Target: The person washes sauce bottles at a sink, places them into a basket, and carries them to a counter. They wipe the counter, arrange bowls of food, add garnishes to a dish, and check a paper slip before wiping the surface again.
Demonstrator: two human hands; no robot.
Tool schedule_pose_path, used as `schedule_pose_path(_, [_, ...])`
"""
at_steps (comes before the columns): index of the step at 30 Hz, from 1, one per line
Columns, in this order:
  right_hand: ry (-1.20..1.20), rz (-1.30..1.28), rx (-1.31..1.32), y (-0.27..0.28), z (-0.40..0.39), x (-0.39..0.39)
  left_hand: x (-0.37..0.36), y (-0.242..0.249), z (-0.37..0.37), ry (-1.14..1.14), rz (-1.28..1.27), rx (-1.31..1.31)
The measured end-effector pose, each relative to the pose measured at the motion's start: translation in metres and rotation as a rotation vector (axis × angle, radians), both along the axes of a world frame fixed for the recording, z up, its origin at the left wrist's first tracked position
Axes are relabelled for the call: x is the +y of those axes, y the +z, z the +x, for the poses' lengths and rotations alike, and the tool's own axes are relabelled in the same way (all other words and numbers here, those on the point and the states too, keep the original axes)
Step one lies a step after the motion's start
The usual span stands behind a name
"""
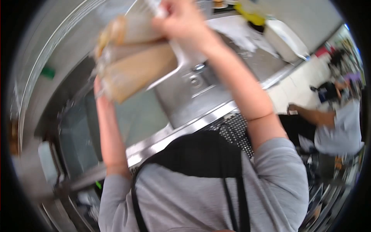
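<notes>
My right hand point(179, 21), at the top centre, is closed on the edge of a white tray point(181, 58). The tray is tilted and carries several clear bags of a tan, brownish content point(135, 69), blurred by motion. To the lower left, my left hand point(99, 87) reaches up beside the bags; its fingers are hidden behind them. Both forearms are raised over a steel sink.
The steel sink basin point(174, 96) lies below the tray, with a greenish panel point(141, 112) to its left. A white container point(286, 40) and a yellow item point(249, 14) are at the upper right. A co-worker point(336, 127) stands at the right.
</notes>
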State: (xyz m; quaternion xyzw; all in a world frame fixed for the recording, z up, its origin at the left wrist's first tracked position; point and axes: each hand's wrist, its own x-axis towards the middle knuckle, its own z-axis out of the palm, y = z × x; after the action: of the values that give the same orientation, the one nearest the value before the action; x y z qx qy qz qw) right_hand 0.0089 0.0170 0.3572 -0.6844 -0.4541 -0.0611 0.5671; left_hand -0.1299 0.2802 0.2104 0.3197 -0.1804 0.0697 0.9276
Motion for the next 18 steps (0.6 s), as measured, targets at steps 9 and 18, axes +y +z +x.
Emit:
schedule_pose_path(9, [-0.157,-0.018,0.339,-0.095,-0.006,-0.103,-0.067,-0.086,-0.024,0.351,0.119,0.697])
schedule_pose_path(18, [-0.418,0.14,0.73,-0.16,-0.005,-0.286,-0.227,-0.055,0.042,0.101,0.348,0.58])
